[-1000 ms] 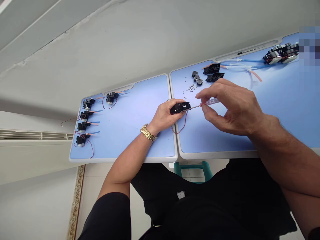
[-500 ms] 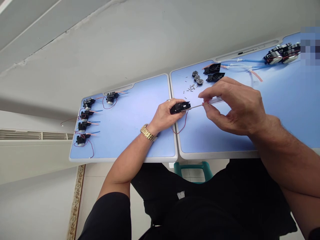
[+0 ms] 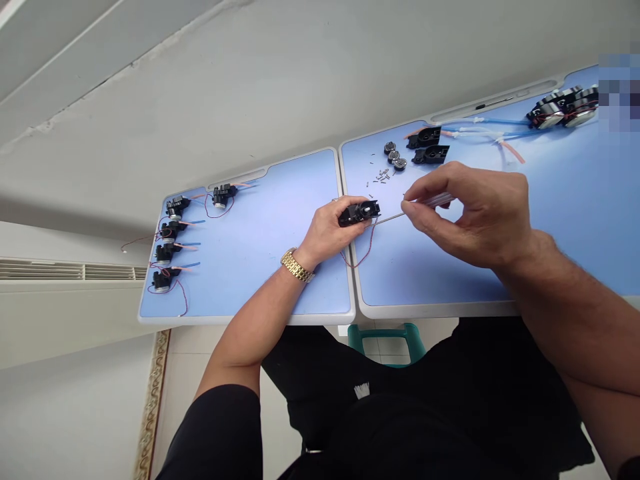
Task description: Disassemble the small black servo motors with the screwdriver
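My left hand (image 3: 327, 230) is closed round a small black plastic motor assembly (image 3: 367, 211), whose thin red wire (image 3: 369, 250) trails down onto the table. My right hand (image 3: 475, 213) pinches the clear handle of a screwdriver (image 3: 390, 219). Its slim metal shaft points left to the lower edge of the assembly, by my left fingertips; the tip itself is hidden there. Beyond my hands lie loose small screws (image 3: 383, 177), a few round metal-faced parts (image 3: 394, 157) and two black plastic housings (image 3: 431, 155).
Several similar assemblies with wires and tubes (image 3: 173, 230) stand on the left table (image 3: 270, 247). Larger assemblies with blue tubes (image 3: 550, 113) lie at the far right, near a pen (image 3: 495, 103) in the groove. A seam divides the two tables. A green stool (image 3: 413, 343) is underneath.
My right fingers have closed further round the screwdriver handle, and its shaft slants a little more steeply. The assembly in my left hand has shifted and turned slightly.
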Available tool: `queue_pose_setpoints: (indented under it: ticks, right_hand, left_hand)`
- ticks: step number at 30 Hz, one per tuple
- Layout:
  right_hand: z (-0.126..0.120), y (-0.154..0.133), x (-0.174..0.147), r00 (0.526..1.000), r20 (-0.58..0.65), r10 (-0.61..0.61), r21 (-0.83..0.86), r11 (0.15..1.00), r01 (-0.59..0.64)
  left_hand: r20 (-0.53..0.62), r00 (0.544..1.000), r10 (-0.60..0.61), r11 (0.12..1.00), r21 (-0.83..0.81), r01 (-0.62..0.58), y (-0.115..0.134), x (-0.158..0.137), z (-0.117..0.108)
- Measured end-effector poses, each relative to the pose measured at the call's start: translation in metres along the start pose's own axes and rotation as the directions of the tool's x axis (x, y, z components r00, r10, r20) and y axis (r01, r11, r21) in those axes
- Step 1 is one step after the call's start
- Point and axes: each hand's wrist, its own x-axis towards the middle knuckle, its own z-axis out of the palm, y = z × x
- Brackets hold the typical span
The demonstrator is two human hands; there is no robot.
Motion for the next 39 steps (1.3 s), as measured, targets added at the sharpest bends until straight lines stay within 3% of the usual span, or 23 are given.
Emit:
queue_pose_setpoints:
  ticks: [13, 25, 29, 35, 39]
  right_hand:
    - [0.0014, 0.0059, -0.0027, 1.000, 0.021, 0.021, -0.061, 0.998, -0.019]
    - [0.0027, 0.0047, -0.0010, 0.999, 0.014, -0.049, -0.058, 0.997, 0.050]
    - [0.0009, 0.0058, -0.0025, 0.997, 0.066, -0.031, -0.070, 0.997, 0.036]
    - [-0.0014, 0.0067, -0.0023, 0.986, 0.105, -0.127, -0.063, 0.989, 0.134]
    - [0.0001, 0.0099, -0.0023, 0.988, 0.060, -0.145, -0.086, 0.985, 0.150]
  left_hand:
    - [0.000, 1.000, 0.023, 0.998, 0.058, -0.023, 0.0024, 0.0000, -0.0005]
    - [0.010, 1.000, 0.021, 0.998, 0.064, -0.022, 0.0021, 0.0002, -0.0002]
    - [0.008, 0.999, 0.035, 0.997, 0.067, -0.035, 0.0009, 0.0003, 0.0008]
    - [0.011, 0.998, 0.061, 0.996, 0.065, -0.061, 0.0003, 0.0003, 0.0014]
    - [0.014, 0.998, 0.060, 0.995, 0.079, -0.061, 0.0002, 0.0004, 0.0012]
